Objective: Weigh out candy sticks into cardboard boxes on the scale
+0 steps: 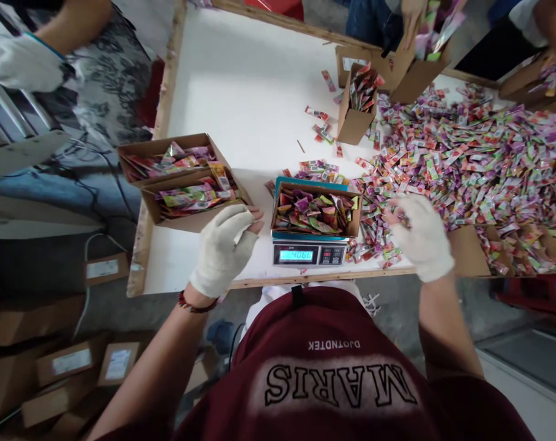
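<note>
My left hand (225,248), in a white glove with bare fingertips, hovers just left of the scale (309,252) with its fingers curled together; nothing shows in them. On the scale stands an open cardboard box (315,211) full of colourful sachets. My right hand (419,236), also gloved, rests on the edge of the big heap of sachets (466,159) to the right of the box, its fingers bent down among them. Whether it grips any sachets is hidden.
Two filled cardboard boxes (186,184) lie at the left of the white table (241,92). An upright box of sachets (357,104) stands further back. Other people's hands (411,24) work with boxes at the far edge. Cartons (71,361) lie on the floor at left.
</note>
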`<state>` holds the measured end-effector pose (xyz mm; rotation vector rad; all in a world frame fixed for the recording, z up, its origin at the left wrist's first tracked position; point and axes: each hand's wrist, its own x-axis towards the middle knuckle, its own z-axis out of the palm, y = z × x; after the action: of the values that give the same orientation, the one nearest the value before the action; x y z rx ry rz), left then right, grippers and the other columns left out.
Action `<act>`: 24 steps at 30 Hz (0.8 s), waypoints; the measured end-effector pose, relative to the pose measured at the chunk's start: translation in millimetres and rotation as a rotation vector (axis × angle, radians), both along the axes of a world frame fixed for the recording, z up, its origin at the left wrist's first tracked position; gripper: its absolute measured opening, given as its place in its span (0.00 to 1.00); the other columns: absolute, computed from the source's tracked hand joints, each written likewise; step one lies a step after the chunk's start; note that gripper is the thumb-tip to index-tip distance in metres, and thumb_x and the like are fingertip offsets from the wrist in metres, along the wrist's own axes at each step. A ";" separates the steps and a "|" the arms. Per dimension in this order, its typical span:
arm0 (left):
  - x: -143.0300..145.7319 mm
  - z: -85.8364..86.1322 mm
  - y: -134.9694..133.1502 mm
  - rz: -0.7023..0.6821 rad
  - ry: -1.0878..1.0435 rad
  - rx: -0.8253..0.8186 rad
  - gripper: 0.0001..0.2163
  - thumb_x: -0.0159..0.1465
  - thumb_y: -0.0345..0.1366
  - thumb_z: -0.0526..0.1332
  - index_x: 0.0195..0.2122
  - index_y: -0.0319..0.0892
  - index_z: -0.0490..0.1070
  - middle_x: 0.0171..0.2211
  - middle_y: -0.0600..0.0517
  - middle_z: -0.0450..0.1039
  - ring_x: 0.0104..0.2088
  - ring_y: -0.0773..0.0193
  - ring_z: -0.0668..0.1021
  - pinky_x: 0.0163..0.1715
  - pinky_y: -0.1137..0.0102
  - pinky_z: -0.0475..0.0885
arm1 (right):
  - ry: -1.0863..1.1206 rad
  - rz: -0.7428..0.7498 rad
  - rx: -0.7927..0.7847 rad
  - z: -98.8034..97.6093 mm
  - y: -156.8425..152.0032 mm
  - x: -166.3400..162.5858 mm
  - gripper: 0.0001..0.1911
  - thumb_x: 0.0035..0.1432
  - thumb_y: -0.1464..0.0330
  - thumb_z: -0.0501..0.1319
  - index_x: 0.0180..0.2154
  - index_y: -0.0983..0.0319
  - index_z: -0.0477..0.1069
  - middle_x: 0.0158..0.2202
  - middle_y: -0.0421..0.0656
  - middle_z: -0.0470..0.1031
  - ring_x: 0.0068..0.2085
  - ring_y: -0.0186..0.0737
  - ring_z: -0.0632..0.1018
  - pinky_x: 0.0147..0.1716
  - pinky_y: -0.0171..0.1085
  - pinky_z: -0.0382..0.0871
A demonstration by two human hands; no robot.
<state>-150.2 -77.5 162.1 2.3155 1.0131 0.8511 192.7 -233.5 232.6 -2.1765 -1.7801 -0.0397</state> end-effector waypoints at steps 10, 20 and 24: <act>7.1 6.4 -15.3 -0.009 -0.031 -0.026 0.08 0.70 0.36 0.59 0.36 0.41 0.76 0.43 0.44 0.79 0.46 0.58 0.81 0.48 0.66 0.77 | -0.012 0.179 -0.593 -51.8 91.5 -88.1 0.15 0.70 0.67 0.57 0.55 0.58 0.74 0.54 0.48 0.77 0.50 0.47 0.78 0.41 0.39 0.69; 14.1 11.7 -8.3 -0.027 -0.003 -0.018 0.09 0.70 0.36 0.58 0.37 0.42 0.76 0.43 0.45 0.79 0.45 0.57 0.81 0.48 0.66 0.77 | 0.109 0.035 -0.140 0.4 22.8 -7.3 0.14 0.70 0.62 0.55 0.41 0.60 0.77 0.41 0.48 0.80 0.43 0.45 0.78 0.45 0.41 0.70; 22.9 12.0 -4.1 -0.021 0.005 -0.003 0.08 0.70 0.35 0.58 0.37 0.43 0.76 0.44 0.45 0.79 0.46 0.58 0.81 0.48 0.65 0.78 | 0.044 -0.305 -0.075 -18.9 -41.2 97.0 0.19 0.67 0.56 0.55 0.48 0.61 0.76 0.43 0.50 0.80 0.44 0.49 0.78 0.46 0.45 0.71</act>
<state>-127.3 -81.6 174.2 2.3233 0.9900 0.8352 289.7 -274.7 213.7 -2.4637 -1.4334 0.0035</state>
